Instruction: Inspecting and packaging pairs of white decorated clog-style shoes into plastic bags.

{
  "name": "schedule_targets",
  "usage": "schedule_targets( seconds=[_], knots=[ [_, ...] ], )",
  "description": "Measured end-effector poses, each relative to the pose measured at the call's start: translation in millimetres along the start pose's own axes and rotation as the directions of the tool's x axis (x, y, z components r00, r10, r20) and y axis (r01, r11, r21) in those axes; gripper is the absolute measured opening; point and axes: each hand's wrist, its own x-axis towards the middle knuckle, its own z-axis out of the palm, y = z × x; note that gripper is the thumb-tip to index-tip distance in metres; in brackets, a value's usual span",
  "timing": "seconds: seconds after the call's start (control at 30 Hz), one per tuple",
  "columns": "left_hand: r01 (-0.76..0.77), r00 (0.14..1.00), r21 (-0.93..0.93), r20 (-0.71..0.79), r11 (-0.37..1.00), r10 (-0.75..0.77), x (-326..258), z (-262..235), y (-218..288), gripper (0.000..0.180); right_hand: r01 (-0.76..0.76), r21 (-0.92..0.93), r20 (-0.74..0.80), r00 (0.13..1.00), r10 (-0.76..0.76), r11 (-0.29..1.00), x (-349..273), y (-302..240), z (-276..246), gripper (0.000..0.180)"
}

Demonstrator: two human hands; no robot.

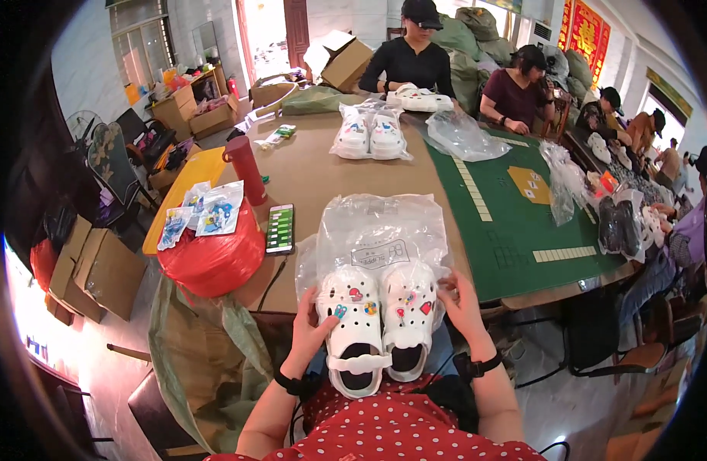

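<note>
While white clogs (355, 310) overhang the surface's (296, 170) near edge, our left hand (310, 329) clamps one; right hand (465, 309) beside the other, grip unclear.

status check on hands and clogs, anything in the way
Left hand on left white clog; right hand beside right white clog. Both bear charms, toes at clear plastic bag. Smartphone left of bag, clear of both hands.

The head view looks down and forward from the wearer's head through a wide fisheye lens, taking the shoes (361, 329), left hand (310, 329) and right hand (465, 306) from close above between four and seven o'clock, the table (303, 165) stretching away toward twelve, the doorway (266, 31) far off at eleven
</note>
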Motion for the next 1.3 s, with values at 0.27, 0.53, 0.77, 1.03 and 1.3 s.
schedule_targets(
  seconds=[0.27, 0.53, 0.77, 1.03, 1.3],
  knots=[
    [-0.026, 0.995, 0.151, -0.090, 0.988, 0.040, 1.5, 23.3, 27.0, 0.084, -0.023, 0.207, 0.108, 0.994, 0.000, 0.978, 25.2, 22.5, 9.2, 0.057],
    [-0.011, 0.991, 0.066, -0.129, 0.998, 0.020, -10.3, 12.0, 7.9, 0.082, -0.311, 0.454, 0.269, 0.941, 0.204, 0.835, 2.1, 4.5, 4.6, 0.040],
    [0.025, 0.995, 0.016, -0.093, 1.000, -0.023, -21.1, 6.5, 7.4, 0.074, -0.286, 0.511, 0.284, 0.946, 0.155, 0.810, -12.7, 13.0, 9.9, 0.025],
    [-0.038, 0.999, -0.193, -0.026, 0.980, 0.033, -39.5, -5.9, 15.6, 0.070, -0.294, 0.499, 0.289, 0.943, 0.163, 0.815, -22.8, 1.6, 10.4, 0.027],
    [0.039, 0.962, -0.040, -0.268, 0.998, -0.048, -54.3, -2.0, 8.1, 0.059, -0.215, 0.061, 0.274, 0.943, 0.191, 0.975, -39.3, -16.2, -0.7, 0.022]
  ],
)
